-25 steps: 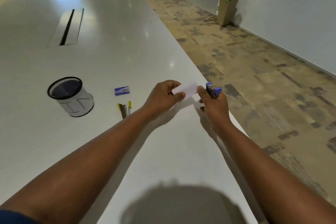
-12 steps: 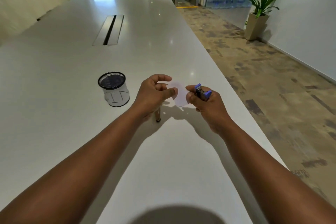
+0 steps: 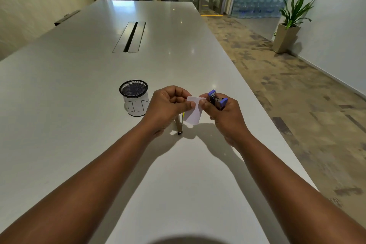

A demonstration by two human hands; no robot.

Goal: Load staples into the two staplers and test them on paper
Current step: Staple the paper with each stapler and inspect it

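My right hand (image 3: 222, 117) grips a small blue stapler (image 3: 216, 100), its jaws pointing up and away. The same hand's thumb pinches the top edge of a small white paper (image 3: 193, 114). My left hand (image 3: 168, 105) pinches the paper's upper left corner, fingers curled. Both hands hover above the white table (image 3: 79, 105). Below the left hand lies a second stapler (image 3: 179, 125), dark with a yellow part, mostly hidden by the hand and the paper.
A black mesh cup (image 3: 134, 98) with a white paper label stands left of my hands. The table's right edge runs close beside my right hand, with carpeted floor beyond. A cable slot (image 3: 130, 36) is set into the table farther back.
The view has swung to the right and up, so the cup sits nearer the hands. The paper has tilted from flat to hanging down between the hands. The staple box is out of sight.
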